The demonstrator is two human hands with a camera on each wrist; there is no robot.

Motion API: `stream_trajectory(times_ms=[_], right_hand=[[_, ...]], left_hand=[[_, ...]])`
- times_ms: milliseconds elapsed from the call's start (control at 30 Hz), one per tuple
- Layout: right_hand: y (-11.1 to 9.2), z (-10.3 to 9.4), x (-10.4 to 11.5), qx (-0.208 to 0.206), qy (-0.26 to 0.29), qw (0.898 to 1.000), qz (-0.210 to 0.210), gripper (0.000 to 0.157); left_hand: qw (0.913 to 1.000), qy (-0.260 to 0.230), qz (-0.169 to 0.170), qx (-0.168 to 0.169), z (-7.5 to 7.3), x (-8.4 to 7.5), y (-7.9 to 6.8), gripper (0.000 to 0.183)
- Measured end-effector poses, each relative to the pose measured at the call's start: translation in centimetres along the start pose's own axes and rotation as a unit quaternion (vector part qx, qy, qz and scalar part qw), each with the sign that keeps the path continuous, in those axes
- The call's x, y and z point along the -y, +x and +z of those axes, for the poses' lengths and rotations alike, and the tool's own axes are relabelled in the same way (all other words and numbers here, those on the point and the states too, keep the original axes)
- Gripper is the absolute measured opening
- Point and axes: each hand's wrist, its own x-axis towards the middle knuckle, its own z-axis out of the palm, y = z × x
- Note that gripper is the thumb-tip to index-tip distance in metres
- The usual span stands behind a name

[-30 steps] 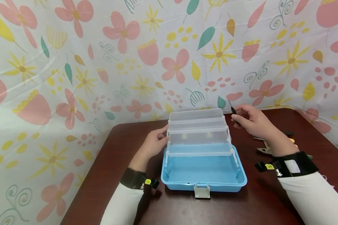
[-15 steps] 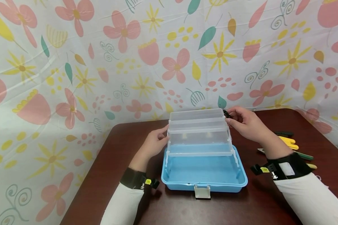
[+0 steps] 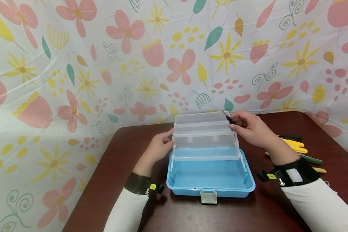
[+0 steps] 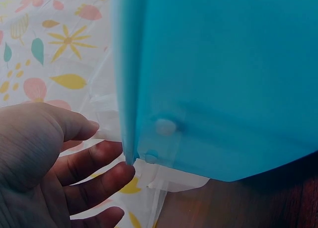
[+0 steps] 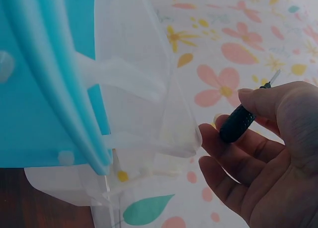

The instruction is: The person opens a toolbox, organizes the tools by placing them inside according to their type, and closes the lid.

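A light blue toolbox (image 3: 210, 192) stands on the table with its translucent stepped trays (image 3: 203, 141) raised toward the back. My left hand (image 3: 159, 145) is at the trays' left side, relaxed fingertips right at their edge; in the left wrist view the thumb and fingers (image 4: 99, 181) lie by the box's blue wall (image 4: 223, 79). My right hand (image 3: 250, 127) pinches a small screwdriver (image 3: 229, 119) with a dark handle over the top tray's right end. In the right wrist view, thumb and fingers hold the screwdriver (image 5: 238, 122) by its handle, its thin metal shaft pointing away from the palm.
Right of the box lie yellow-handled tools (image 3: 295, 145), a black-handled tool (image 3: 291, 137) and a green-handled tool (image 3: 311, 159), partly behind my right forearm. A metal latch (image 3: 208, 197) hangs at the box's front. A floral cloth (image 3: 150, 64) hangs behind the table (image 3: 127, 141).
My right hand has moved left with the screwdriver, from beside the trays to over the top tray's right end, uncovering more tools. The left hand has stayed in place.
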Motion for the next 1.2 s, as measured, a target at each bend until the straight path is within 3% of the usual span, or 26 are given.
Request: stream_trajectory(times_ms=[367,667,1033,1200], right_hand=[[0.1,0.2,0.2,0.006,-0.015,1.000,-0.006,0.027],[0.7,-0.1,1.0,0.046,-0.022,0.999,0.007,0.028],[3.4,-1.8,2.3,0.109,-0.058,0.992,0.000,0.028],[5.3,-1.9,2.9,0.130,-0.064,0.989,-0.023,0.023]], left_hand=[[1.0000,-0.002,-0.004,-0.002,0.1,-0.1,-0.1,0.056],[1.0000,-0.003,-0.004,-0.001,0.0,-0.2,-0.3,0.056],[0.9999,-0.004,-0.007,0.013,0.0,-0.6,0.1,0.058],[0.9999,-0.008,-0.006,0.005,-0.2,-0.4,-0.3,0.057]])
